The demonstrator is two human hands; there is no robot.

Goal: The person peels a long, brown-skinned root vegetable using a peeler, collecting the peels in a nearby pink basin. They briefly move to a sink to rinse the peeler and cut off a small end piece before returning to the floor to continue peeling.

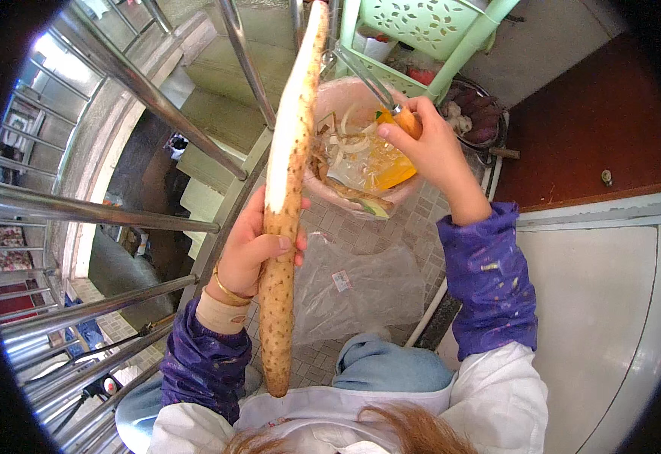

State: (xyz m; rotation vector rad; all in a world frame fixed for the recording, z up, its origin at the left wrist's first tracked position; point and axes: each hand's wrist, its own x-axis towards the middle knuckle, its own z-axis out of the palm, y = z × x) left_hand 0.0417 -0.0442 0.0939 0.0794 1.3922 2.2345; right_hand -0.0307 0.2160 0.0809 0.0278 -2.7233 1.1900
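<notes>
My left hand [259,244] is closed around the middle of a long Chinese yam [278,278], held upright in the picture. The yam's far half is partly peeled and white; its near half keeps brown spotted skin. In my right hand [429,144] is a vegetable peeler [407,120], gripped by its wooden handle, its metal blade pointing away to the upper left, apart from the yam. Beneath the peeler stands a pink waste bin [341,93] with a clear liner, holding peelings and a yellow plastic wrapper [393,170].
A clear plastic bag [358,295] lies on the tiled floor before me. Metal railings [137,218] run along the left, with steps beyond. A green plastic rack [421,28] stands behind the bin, beside a bowl of purple-skinned vegetables and garlic [480,113]. Cabinet doors [585,130] border the right.
</notes>
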